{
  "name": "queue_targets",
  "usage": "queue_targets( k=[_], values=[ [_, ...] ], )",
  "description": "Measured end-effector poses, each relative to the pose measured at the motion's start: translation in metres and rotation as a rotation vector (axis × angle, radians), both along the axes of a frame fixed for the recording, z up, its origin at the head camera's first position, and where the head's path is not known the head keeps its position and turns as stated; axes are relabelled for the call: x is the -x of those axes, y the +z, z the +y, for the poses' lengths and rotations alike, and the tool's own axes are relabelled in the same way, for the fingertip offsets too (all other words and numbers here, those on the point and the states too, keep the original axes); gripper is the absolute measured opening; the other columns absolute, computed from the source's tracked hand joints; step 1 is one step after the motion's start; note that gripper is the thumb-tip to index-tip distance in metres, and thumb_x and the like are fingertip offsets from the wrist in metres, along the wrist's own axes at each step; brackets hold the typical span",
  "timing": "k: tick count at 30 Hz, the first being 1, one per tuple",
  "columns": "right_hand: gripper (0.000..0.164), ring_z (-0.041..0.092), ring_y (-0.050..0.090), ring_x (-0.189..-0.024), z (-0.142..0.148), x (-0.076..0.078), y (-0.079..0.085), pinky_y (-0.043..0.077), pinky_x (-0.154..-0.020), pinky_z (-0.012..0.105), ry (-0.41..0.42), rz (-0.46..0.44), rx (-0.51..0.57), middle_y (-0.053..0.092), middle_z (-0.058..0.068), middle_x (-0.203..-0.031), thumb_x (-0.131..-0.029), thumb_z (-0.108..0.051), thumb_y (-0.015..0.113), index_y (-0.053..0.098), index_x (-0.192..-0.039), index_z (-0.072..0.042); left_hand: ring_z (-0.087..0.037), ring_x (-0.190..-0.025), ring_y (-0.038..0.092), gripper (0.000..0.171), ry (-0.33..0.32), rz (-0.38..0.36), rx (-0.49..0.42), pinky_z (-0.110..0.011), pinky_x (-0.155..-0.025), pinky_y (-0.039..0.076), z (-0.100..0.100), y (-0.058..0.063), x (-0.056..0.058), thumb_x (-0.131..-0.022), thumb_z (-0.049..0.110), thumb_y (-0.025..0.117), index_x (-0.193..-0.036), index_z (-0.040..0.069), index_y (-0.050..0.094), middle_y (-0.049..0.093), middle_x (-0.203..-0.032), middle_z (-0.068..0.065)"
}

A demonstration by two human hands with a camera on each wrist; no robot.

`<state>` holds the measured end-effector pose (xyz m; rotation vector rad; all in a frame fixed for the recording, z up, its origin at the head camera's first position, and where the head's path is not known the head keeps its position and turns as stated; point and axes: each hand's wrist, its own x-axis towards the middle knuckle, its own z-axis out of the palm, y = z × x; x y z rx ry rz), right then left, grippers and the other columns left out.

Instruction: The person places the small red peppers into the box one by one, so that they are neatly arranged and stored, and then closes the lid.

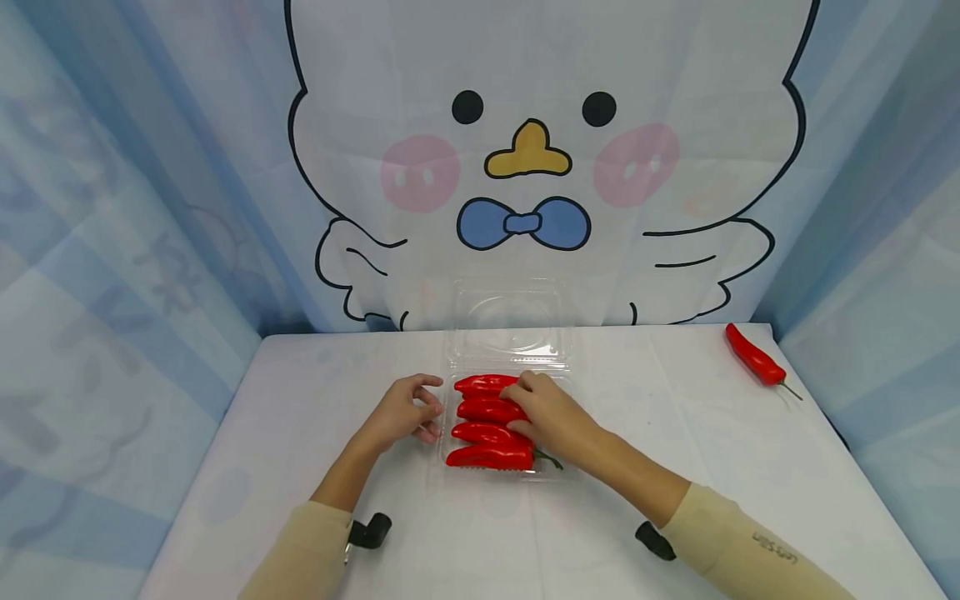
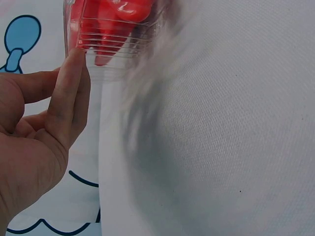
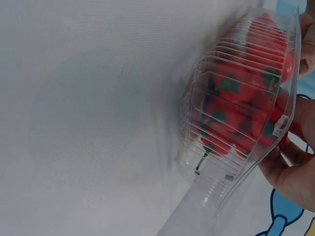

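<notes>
A clear plastic clamshell box (image 1: 444,450) lies on the white table with its lid (image 1: 512,312) folded back. Several red chili peppers (image 1: 487,456) lie side by side in it, and the right wrist view shows more beneath, with green caps through the ribbed wall. My right hand (image 1: 558,417) reaches in from the right and pinches a red chili pepper (image 1: 487,410) near its stem end; that end is hidden by the fingers. My left hand (image 1: 405,412) is at the box's left side, fingers loosely bent, fingertips against or very near the rim.
One loose red chili pepper (image 1: 757,357) lies at the table's back right corner. The white table (image 1: 660,467) meets a printed curtain (image 1: 345,150) at the back, with curtains on both sides. Dark wrist mounts (image 1: 371,530) stick out by the sleeves.
</notes>
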<state>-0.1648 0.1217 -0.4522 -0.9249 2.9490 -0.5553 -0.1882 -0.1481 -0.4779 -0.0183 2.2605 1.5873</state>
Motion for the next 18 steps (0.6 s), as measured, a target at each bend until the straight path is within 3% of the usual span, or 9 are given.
queue_targets(
  k=[18],
  values=[
    [0.045, 0.015, 0.055, -0.097, -0.0034, 0.0029, -0.0081, 0.06, -0.077, 0.023, 0.003, 0.161, -0.026, 0.06, 0.002, -0.105, -0.083, -0.022, 0.088, 0.073, -0.125, -0.014, -0.019, -0.059, 0.069, 0.049, -0.002, -0.004, 0.008, -0.033, -0.059, 0.064, 0.0007, 0.0006, 0.0002, -0.096, -0.004, 0.065, -0.144, 0.001, 0.053, 0.064, -0.099, -0.015]
  ],
)
